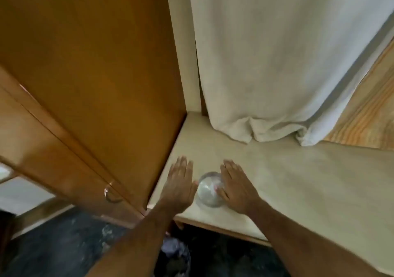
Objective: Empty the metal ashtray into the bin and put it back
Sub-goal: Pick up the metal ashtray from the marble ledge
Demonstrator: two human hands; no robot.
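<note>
A round shiny metal ashtray [207, 189] sits on the pale table [287, 170] near its front left corner. My left hand [180, 183] lies flat just left of the ashtray, fingers spread, its thumb side touching or almost touching the rim. My right hand [235, 186] lies flat on the right, fingers apart, its thumb at the ashtray's edge. Neither hand has closed around it. Below the table edge on the dark floor stands the bin [177, 255], partly hidden by my left forearm, with crumpled pale stuff inside.
A tall wooden wardrobe [96, 85] with a metal handle [110, 193] stands close on the left of the table. A white curtain [287, 63] hangs down onto the table's back. A wooden panel [366, 114] is at the right. The floor is dark stone.
</note>
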